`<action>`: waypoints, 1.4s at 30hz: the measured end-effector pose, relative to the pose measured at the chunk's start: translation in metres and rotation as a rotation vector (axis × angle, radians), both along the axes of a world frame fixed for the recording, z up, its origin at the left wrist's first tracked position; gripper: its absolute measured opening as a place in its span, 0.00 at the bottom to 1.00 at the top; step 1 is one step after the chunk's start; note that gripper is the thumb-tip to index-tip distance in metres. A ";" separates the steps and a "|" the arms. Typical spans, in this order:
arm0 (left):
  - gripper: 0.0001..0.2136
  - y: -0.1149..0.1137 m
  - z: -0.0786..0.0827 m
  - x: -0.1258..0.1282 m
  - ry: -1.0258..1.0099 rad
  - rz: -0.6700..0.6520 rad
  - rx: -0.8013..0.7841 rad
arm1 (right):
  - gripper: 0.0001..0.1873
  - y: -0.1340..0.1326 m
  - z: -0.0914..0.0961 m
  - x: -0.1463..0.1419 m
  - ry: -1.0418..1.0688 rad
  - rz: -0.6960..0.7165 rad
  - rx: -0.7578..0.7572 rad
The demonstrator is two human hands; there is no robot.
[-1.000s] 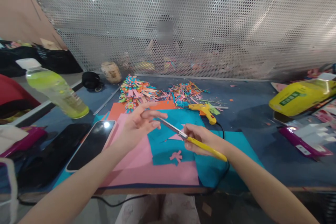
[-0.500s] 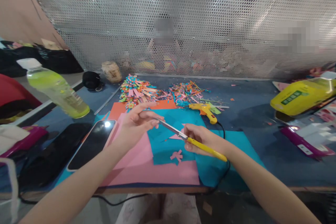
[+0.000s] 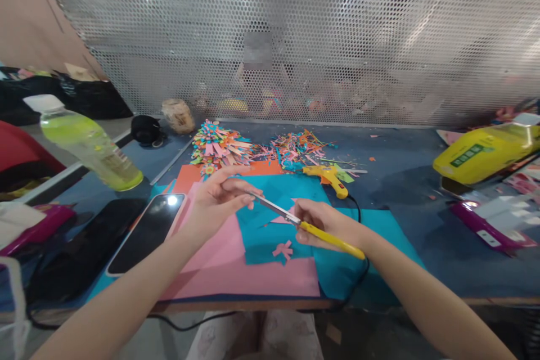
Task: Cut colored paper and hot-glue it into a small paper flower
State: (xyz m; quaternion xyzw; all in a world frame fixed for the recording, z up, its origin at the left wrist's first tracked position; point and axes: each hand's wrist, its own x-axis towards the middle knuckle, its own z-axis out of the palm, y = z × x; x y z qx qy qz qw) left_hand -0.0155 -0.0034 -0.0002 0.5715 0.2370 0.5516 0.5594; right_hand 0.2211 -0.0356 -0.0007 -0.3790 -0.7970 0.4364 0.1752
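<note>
Scissors point(image 3: 329, 239) with a yellow handle are gripped in my right hand point(image 3: 320, 222); I see them edge-on, with the metal blades pointing up and left. My left hand point(image 3: 221, 194) pinches thumb and fingers together at the blade tips. Whatever lies in that pinch is too small or hidden to make out. Below the blades lies a blue paper sheet point(image 3: 265, 236) with a small fringed pink paper piece point(image 3: 283, 250) on it. A pointed pink scrap point(image 3: 280, 219) shows behind the blades. Larger pink paper point(image 3: 253, 281) lies underneath.
Behind my hands stand a bundle of fringed paper flowers point(image 3: 219, 146), a heap of thin paper strips point(image 3: 299, 146) and a yellow glue gun point(image 3: 329, 175). A phone point(image 3: 147, 233) and a bottle point(image 3: 93, 146) are at left. Another yellow bottle point(image 3: 476, 152) lies at right.
The whole view shifts very slightly. Both hands and the scissors stay in nearly the same pose.
</note>
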 end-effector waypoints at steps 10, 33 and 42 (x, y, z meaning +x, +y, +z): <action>0.19 0.001 -0.001 0.000 -0.007 -0.023 0.016 | 0.14 0.000 0.002 -0.001 0.009 -0.016 -0.009; 0.19 0.001 -0.001 0.001 0.003 -0.073 -0.066 | 0.15 0.001 0.002 0.000 -0.017 -0.033 0.004; 0.17 0.003 0.001 0.003 -0.060 -0.142 -0.181 | 0.16 0.000 0.004 0.000 -0.037 -0.034 0.039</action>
